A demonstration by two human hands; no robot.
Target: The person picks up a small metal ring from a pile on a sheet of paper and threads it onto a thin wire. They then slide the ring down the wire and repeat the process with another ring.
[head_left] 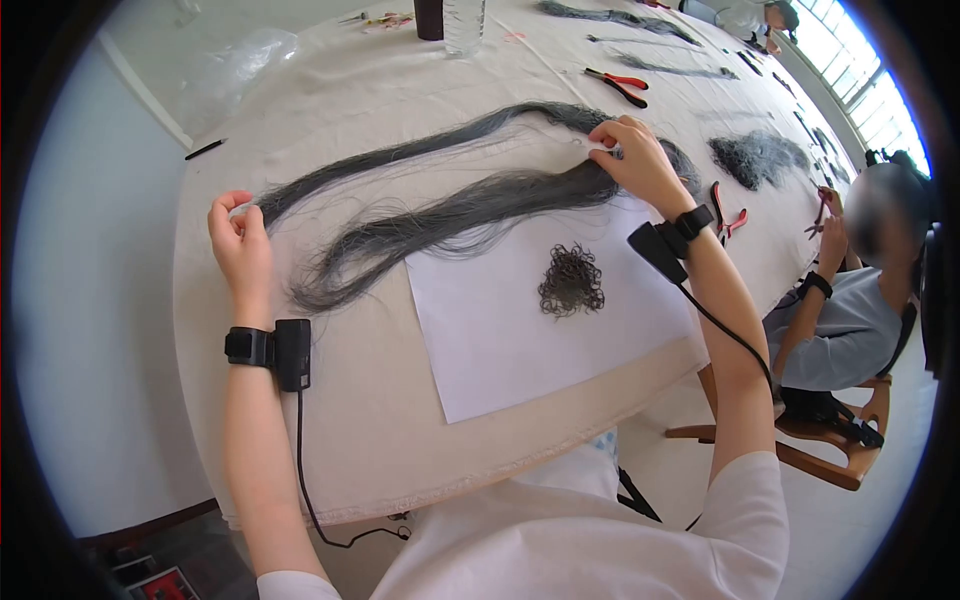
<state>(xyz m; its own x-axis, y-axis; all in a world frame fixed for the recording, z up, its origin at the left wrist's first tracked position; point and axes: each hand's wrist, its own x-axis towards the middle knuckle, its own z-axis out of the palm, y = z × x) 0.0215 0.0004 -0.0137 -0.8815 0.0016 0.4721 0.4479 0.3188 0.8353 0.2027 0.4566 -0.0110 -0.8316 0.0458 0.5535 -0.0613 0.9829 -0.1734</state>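
Note:
A long bundle of thin dark grey strands (400,152) arches over the tabletop. Its left end lies at my left hand (240,240), whose fingers are curled in a pinch around strands there. My right hand (640,160) hovers over the right bend of the bundle, thumb and index finger nearly together. Whatever is between those fingertips is too fine to make out. Below the arch lies a thicker stretch of grey strands (470,212), fraying loosely at its left end. Under it, a white paper sheet (480,350) carries a small clump of curly dark pieces (571,281).
Red-and-black pliers (618,86) lie beyond the bundle, and another pair (728,212) is right of my right wrist. A black pen (206,149) rests at far left. A tangled grey heap (758,158) lies near a co-worker (850,320) holding pliers. A clear container (464,27) stands at the back.

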